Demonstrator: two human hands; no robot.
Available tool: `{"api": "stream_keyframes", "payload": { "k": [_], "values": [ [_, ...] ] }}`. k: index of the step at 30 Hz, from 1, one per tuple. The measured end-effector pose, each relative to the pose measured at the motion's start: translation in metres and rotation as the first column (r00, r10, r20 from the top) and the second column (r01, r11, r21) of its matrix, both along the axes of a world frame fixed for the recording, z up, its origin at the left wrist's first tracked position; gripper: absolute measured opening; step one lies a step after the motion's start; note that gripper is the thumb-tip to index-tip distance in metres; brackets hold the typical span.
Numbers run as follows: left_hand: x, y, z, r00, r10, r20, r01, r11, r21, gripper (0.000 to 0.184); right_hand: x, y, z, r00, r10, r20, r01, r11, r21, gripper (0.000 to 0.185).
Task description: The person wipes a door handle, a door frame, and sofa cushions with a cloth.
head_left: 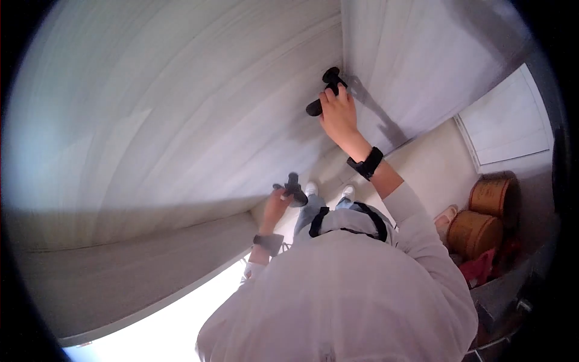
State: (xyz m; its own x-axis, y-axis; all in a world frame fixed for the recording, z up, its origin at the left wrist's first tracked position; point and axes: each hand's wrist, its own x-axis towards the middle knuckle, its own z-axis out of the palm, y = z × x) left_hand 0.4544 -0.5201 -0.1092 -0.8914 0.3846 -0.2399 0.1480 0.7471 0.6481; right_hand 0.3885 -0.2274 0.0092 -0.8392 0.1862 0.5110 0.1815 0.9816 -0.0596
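Near the top centre, my right hand [339, 113] has its fingers wrapped round a black handled object [314, 108]. A round black end of it lies close to the corner where two pale wall surfaces meet. Lower and to the left, my left hand [277, 204] grips a second black handled object [294, 184], close to the large pale panel [181, 133]. Both wrists wear black bands. How the black objects meet the surfaces cannot be made out.
Two round brown containers [474, 234] stand at the right, with a red item [478, 268] below them. A white panel [506, 120] is at the upper right. My feet are on the pale floor [437, 163]. Bright light enters at the lower left.
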Motion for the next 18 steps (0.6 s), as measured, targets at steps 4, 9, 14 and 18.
{"api": "stream_keyframes", "payload": {
  "k": [4,9,14,18],
  "values": [
    [-0.049,0.039,0.07,0.999,-0.052,-0.008,0.05,0.984,-0.17,0.025,0.021,-0.005,0.009,0.991,0.1,-0.091,-0.108,0.99,-0.087,0.045],
    [-0.07,0.074,0.147,0.988,0.002,-0.156,0.019,0.991,0.135,0.021,0.074,-0.037,-0.014,0.933,0.321,0.16,-0.237,0.887,-0.396,0.047],
    [-0.077,0.094,0.178,0.967,-0.036,-0.254,0.108,0.955,0.276,0.019,0.056,-0.055,-0.014,0.913,0.397,0.099,-0.235,0.708,-0.666,0.047],
    [-0.079,0.11,0.203,0.957,0.054,-0.286,0.045,0.943,0.331,0.019,0.03,-0.069,0.007,0.929,0.365,0.069,-0.064,0.34,-0.938,0.039]
  ]
}}
